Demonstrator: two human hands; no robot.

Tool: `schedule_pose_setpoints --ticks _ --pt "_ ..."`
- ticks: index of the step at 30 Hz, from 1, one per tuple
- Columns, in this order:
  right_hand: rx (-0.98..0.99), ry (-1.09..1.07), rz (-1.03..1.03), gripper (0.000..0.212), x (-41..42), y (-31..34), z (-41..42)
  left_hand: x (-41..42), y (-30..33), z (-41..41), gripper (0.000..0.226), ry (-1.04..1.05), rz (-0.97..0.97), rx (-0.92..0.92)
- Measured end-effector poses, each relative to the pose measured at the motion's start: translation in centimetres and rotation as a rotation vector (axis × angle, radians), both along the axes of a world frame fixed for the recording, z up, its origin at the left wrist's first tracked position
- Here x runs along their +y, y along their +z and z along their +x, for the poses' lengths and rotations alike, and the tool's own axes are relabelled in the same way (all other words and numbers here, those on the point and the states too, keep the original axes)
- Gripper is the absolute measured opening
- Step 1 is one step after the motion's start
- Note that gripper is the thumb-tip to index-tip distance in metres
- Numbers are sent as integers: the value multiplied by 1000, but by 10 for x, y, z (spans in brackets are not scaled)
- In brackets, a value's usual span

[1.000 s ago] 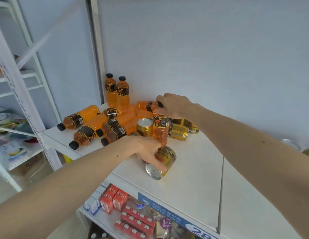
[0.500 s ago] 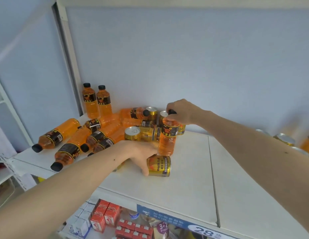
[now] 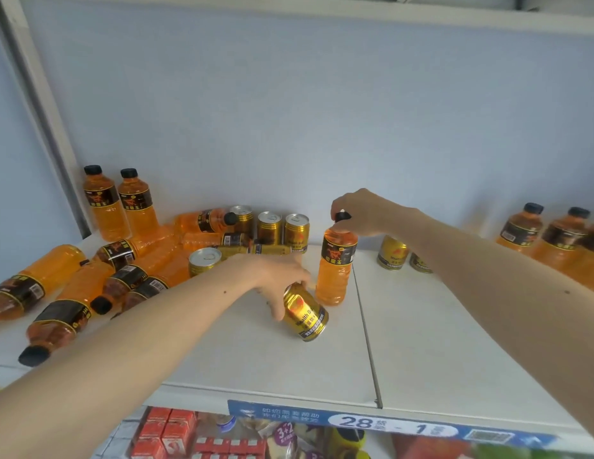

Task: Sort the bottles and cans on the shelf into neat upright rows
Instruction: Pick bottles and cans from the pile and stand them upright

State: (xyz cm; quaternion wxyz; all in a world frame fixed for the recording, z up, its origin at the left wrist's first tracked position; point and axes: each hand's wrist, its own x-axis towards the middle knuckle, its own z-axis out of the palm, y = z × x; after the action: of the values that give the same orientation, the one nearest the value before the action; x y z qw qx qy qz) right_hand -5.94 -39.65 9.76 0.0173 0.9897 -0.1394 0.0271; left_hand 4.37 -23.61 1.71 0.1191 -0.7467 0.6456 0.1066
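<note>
Orange-filled bottle [image 3: 335, 263] gripped by right hand [image 3: 362, 212], left hand [image 3: 279, 276] holding gold can [image 3: 305, 314]

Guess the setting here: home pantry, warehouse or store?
Most likely a retail store shelf. The shelf edge carries a blue price strip with a large "28", many identical orange bottles and gold cans sit together, and red boxed goods fill the shelf below.
</note>
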Motion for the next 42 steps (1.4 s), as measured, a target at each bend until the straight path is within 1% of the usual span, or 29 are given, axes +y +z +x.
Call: schedule_pose_setpoints --ticks 6,8,13,15,18,24,28,32,35,38,42 --pt "-13 -69 20 25 -12 0 -17 -21 5 -10 75 -86 7 -122" --pt "-22 -89 22 25 -16 -2 -22 -25 2 -10 78 -86 9 -100" --pt "-10 -131 8 35 -18 -8 -20 -30 1 -6 87 -27 11 63" --pt "-4 -143 -3 36 -17 -9 -18 -30 2 -4 82 -26 -4 88" --pt "-4 -170 -6 33 -18 -9 -22 -28 -3 -2 67 -45 -69 56" --pt "-44 -260 45 32 -33 -3 -63 -43 -1 -11 66 -93 -109 -17" --pt "-55 -316 29 31 -51 5 -98 -72 3 -33 68 -102 -159 -34" --pt "-63 -368 14 29 -79 10 -138 -110 5 -60 62 -70 -213 -33" --pt "-54 -382 -6 28 -106 10 -167 -143 3 -80 63 -57 -250 -15" --pt "-19 -369 -42 30 -137 13 -193 -179 2 -100 64 -28 -275 1" --pt "32 -297 -71 31 -173 20 -219 -225 0 -122 63 40 -288 14"
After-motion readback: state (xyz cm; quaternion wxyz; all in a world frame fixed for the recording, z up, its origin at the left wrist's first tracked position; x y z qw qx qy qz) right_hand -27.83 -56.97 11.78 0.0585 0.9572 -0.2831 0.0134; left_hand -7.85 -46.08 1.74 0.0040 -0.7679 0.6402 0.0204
